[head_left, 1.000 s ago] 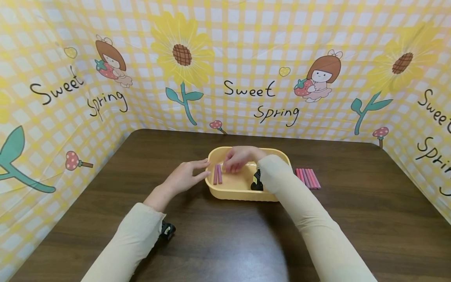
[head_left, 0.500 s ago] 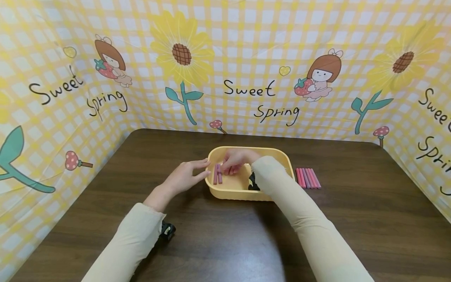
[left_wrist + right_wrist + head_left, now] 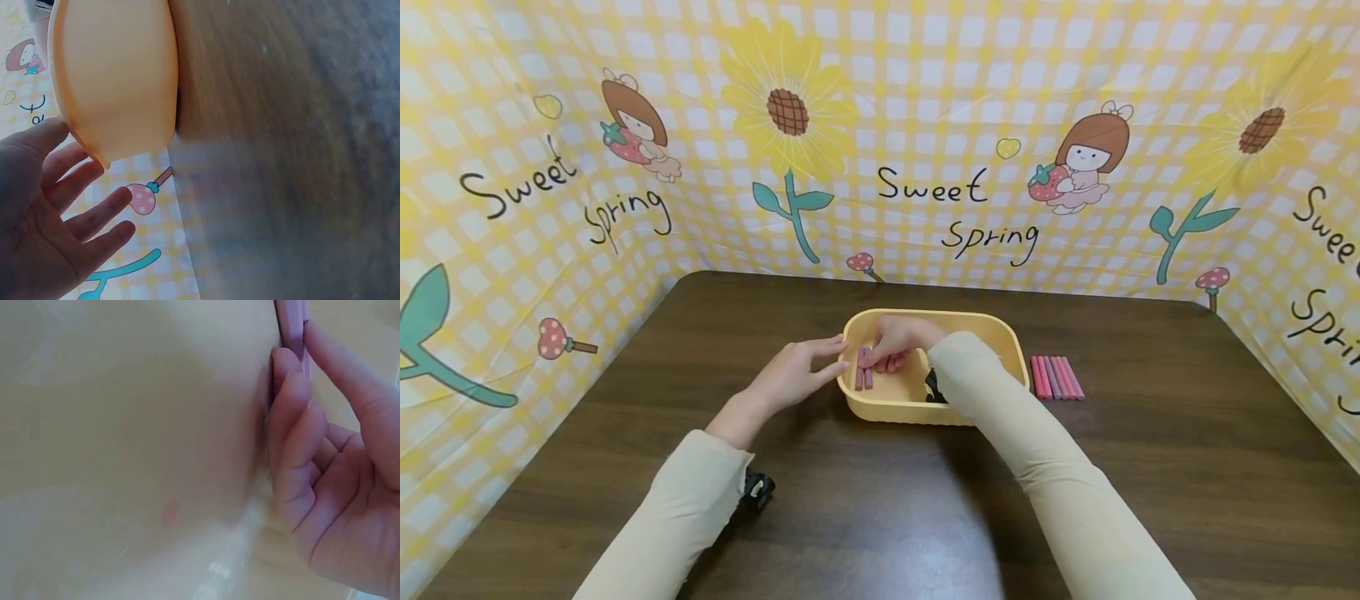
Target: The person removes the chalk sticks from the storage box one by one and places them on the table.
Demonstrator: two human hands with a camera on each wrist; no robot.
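Observation:
In the head view two short, thin purple sticks (image 3: 860, 379) lie side by side at the left end of a yellow plastic tub (image 3: 917, 411). My right hand (image 3: 901, 340) reaches into the tub and pinches the right-hand purple stick (image 3: 289, 325) between thumb and fingertips, its other fingers folded in. The upper part of that stick is partly covered by the fingers in the head view. My left hand (image 3: 792, 375) touches the tub's left rim with thumb and fingertips, the fingers loosely extended and spread, as the left wrist view also shows.
On the dark wooden table (image 3: 865, 517), just right of the tub, a row of several pink and purple sticks (image 3: 1058, 377) lies close together. A yellow checked cloth (image 3: 910, 100) hangs behind the table and along its sides.
My right hand has moved left inside the tub, from beside the two sticks onto the right-hand one, which it now pinches. The left hand has stayed at the rim.

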